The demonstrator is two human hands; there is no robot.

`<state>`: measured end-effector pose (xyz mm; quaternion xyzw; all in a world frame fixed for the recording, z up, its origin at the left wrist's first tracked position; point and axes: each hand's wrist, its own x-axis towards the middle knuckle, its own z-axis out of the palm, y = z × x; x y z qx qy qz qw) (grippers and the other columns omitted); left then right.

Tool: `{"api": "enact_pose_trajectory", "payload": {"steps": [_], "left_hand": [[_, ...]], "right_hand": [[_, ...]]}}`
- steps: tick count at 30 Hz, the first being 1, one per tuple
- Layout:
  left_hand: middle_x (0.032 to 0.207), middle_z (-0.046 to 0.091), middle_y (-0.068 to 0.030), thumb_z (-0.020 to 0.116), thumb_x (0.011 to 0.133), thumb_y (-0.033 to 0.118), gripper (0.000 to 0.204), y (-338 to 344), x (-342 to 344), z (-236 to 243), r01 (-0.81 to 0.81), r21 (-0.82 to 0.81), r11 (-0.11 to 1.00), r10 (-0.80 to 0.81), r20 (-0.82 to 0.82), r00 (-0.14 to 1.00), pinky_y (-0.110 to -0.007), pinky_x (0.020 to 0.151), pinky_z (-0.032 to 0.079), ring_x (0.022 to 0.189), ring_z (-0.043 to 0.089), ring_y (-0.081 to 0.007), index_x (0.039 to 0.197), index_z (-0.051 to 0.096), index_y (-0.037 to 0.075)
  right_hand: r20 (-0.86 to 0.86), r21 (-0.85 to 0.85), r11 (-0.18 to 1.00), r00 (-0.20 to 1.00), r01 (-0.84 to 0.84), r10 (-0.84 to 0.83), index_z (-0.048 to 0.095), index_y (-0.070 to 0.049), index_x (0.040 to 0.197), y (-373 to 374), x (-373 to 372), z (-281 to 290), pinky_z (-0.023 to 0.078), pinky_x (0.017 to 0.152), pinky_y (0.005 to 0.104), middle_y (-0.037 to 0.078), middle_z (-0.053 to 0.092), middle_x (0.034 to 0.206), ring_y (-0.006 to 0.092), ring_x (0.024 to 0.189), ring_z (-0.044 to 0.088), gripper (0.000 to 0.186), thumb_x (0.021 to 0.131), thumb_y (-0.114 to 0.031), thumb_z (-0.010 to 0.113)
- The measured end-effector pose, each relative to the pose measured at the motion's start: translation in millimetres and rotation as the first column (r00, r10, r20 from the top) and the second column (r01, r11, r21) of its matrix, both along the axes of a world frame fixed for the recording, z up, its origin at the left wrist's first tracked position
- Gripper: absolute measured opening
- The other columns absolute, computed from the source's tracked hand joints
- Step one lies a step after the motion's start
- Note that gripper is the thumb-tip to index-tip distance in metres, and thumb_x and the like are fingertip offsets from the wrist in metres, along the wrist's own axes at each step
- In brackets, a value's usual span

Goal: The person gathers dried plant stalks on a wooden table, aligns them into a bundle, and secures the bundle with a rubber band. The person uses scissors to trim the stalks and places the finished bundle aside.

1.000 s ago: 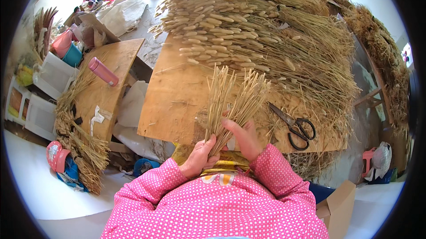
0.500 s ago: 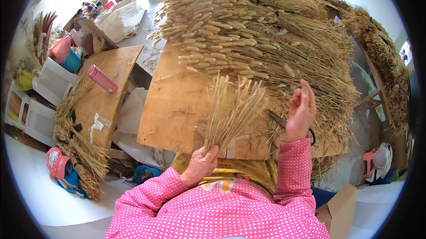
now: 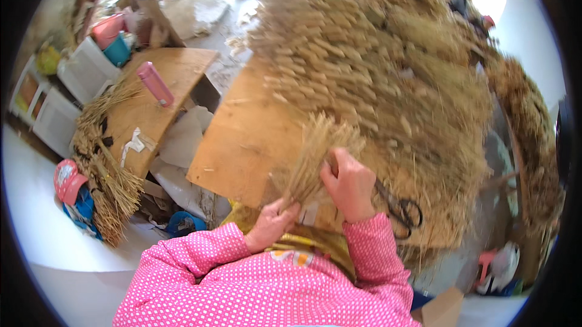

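Note:
My left hand (image 3: 273,224) is closed around the lower end of a bundle of pale dry stalks (image 3: 306,154), which fans upward over the wooden board. My right hand (image 3: 347,178) is at the upper right of that bundle, fingers curled in against the stalks; blur hides exactly what they pinch. Just right of it, black-handled scissors (image 3: 405,212) lie on the board (image 3: 224,151). Behind, a broad, motion-blurred heap of dried grass with fluffy heads (image 3: 370,60) covers much of the board.
A side table (image 3: 130,130) at left holds a pink bottle (image 3: 154,83) and stalks, near white chairs (image 3: 85,69), buckets and a pink cap (image 3: 68,181). At right are another rack of dried plants (image 3: 527,133) and a cardboard box (image 3: 442,309). A person (image 3: 467,11) is behind the heap.
My right hand left the bundle, rose open to the right, and has now come back down and left onto the stalks, fingers closed. The view has shifted and blurred.

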<state>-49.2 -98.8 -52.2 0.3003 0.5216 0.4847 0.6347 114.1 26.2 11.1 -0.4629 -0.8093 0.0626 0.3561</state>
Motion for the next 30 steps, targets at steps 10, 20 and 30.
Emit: {"api": "enact_pose_trajectory", "payload": {"steps": [10, 20, 30], "left_hand": [[0.092, 0.065, 0.0053, 0.074, 0.095, 0.026, 0.034, 8.2, -1.7, -9.0, 0.09, 0.143, 0.986, -0.085, -0.046, 0.995, -0.023, 0.069, 0.05, 0.08, 0.058, -0.0046, 0.124, 0.065, 0.009], [0.068, 0.047, 0.0105, 0.065, 0.1, 0.043, 0.03, 4.6, -8.6, 12.5, 0.557, -0.025, 0.83, -0.547, 0.155, 0.823, -0.02, 0.049, 0.032, 0.054, 0.039, -0.0032, 0.095, 0.064, 0.013], [0.074, 0.041, 0.0073, 0.059, 0.103, 0.047, 0.034, 2.9, -1.0, 2.3, 0.59, 0.147, 0.794, -0.607, 0.152, 0.78, -0.024, 0.051, 0.027, 0.061, 0.035, -0.0047, 0.105, 0.051, 0.014]], "right_hand": [[-0.762, -0.168, 0.979, 0.614, 0.116, -0.204, 0.064, -0.007, 0.088, 25.9, 64.2, 15.3, 0.047, 0.056, 0.0303, 0.001, 0.054, 0.067, 0.0112, 0.057, 0.051, 0.01, 0.097, -0.007, 0.058], [-0.932, -0.337, 0.331, 0.362, -0.881, 0.017, 0.059, -0.002, 0.128, -54.1, 20.6, -54.7, 0.052, 0.091, 0.0439, 0.01, 0.07, 0.102, 0.0247, 0.101, 0.066, 0.055, 0.088, -0.036, 0.077], [-0.918, -0.367, 0.288, 0.293, -0.885, -0.268, 0.043, -0.015, 0.081, -69.6, -7.6, -48.6, 0.051, 0.091, 0.0454, -0.002, 0.037, 0.061, 0.0146, 0.06, 0.044, 0.039, 0.108, -0.042, 0.046]]}}
